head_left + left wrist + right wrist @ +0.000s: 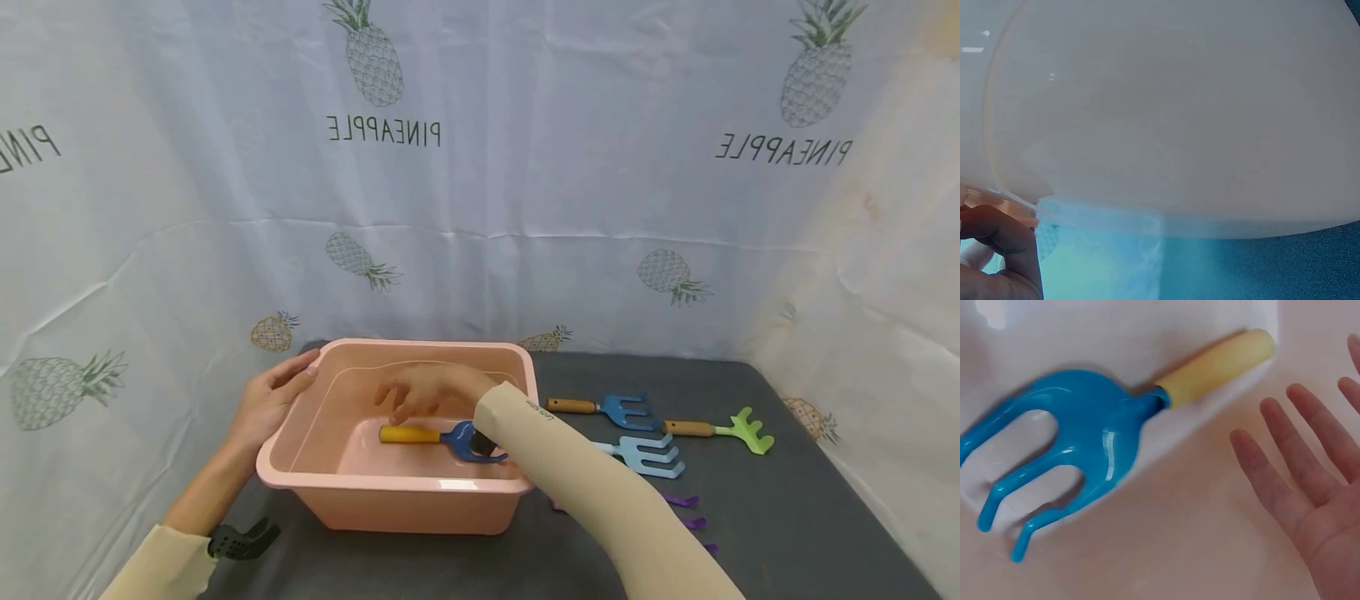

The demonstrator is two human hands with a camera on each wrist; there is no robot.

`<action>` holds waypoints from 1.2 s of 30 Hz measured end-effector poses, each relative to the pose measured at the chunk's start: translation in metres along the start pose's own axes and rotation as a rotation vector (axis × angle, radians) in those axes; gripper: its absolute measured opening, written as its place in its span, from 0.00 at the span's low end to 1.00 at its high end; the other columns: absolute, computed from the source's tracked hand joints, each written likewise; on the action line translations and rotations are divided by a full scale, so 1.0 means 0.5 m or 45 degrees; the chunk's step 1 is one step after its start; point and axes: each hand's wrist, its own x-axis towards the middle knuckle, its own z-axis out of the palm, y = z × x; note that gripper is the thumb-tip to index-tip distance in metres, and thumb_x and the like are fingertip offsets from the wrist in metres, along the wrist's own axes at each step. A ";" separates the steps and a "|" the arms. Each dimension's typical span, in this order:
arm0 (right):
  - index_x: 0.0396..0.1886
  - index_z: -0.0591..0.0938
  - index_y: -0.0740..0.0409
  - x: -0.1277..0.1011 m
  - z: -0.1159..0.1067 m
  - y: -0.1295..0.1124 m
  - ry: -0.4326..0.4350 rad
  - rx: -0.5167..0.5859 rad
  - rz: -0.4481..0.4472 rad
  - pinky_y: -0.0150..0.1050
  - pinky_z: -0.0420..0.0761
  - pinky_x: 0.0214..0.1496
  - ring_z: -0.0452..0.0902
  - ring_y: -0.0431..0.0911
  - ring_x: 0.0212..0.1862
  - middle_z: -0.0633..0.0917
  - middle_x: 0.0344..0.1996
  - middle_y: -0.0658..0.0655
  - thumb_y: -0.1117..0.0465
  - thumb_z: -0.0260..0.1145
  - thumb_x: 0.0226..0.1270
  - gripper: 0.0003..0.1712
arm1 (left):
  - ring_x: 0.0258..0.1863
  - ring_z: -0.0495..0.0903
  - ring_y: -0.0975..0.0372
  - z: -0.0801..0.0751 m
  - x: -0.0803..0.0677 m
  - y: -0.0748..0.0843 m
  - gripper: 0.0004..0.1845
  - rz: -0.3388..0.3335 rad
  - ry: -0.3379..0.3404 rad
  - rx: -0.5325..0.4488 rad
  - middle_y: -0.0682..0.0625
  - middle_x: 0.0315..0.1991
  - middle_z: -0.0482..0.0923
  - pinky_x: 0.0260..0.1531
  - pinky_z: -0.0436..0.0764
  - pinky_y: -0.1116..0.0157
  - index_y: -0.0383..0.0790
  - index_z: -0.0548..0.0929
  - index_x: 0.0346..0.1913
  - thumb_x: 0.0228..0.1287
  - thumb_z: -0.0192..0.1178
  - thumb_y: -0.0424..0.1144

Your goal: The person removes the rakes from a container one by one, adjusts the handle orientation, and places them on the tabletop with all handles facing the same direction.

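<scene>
A pink plastic tub (pixel 397 500) stands on the dark table. On its floor lies a blue hand rake with a yellow handle (pixel 442 437), handle pointing left. My right hand (pixel 420 396) hovers inside the tub just above the handle and holds nothing. In the right wrist view its fingers (pixel 1297 481) are straight and spread beside the rake (pixel 1097 444), apart from it. My left hand (pixel 273 400) holds the tub's left rim at the far corner. In the left wrist view its bent fingers (pixel 997 250) sit under the rim of the tub wall (pixel 1179 125).
To the right of the tub on the table lie a blue rake with a wooden handle (pixel 607 408), a light-blue rake (pixel 648 454), a green rake (pixel 720 431) and small purple pieces (pixel 686 502). A pineapple-print cloth hangs behind and at both sides.
</scene>
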 end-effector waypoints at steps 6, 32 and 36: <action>0.72 0.75 0.51 0.000 0.009 0.008 0.036 -0.006 0.025 0.51 0.87 0.57 0.81 0.47 0.54 0.82 0.61 0.57 0.56 0.69 0.72 0.30 | 0.46 0.81 0.83 0.001 0.000 0.000 0.36 0.006 0.000 0.019 0.78 0.47 0.78 0.45 0.84 0.79 0.39 0.67 0.78 0.77 0.58 0.54; 0.64 0.81 0.48 0.005 0.040 0.034 0.061 0.029 0.091 0.47 0.87 0.48 0.80 0.54 0.49 0.82 0.49 0.50 0.58 0.71 0.71 0.22 | 0.47 0.80 0.84 0.004 -0.002 0.001 0.35 -0.010 0.006 0.050 0.76 0.49 0.77 0.45 0.83 0.79 0.41 0.67 0.78 0.77 0.59 0.54; 0.62 0.82 0.46 0.008 0.043 0.034 0.076 0.002 0.091 0.45 0.87 0.45 0.80 0.53 0.48 0.81 0.49 0.50 0.59 0.71 0.70 0.22 | 0.47 0.80 0.83 0.003 -0.004 0.003 0.35 -0.001 0.001 0.040 0.78 0.48 0.77 0.44 0.83 0.79 0.40 0.66 0.79 0.77 0.58 0.54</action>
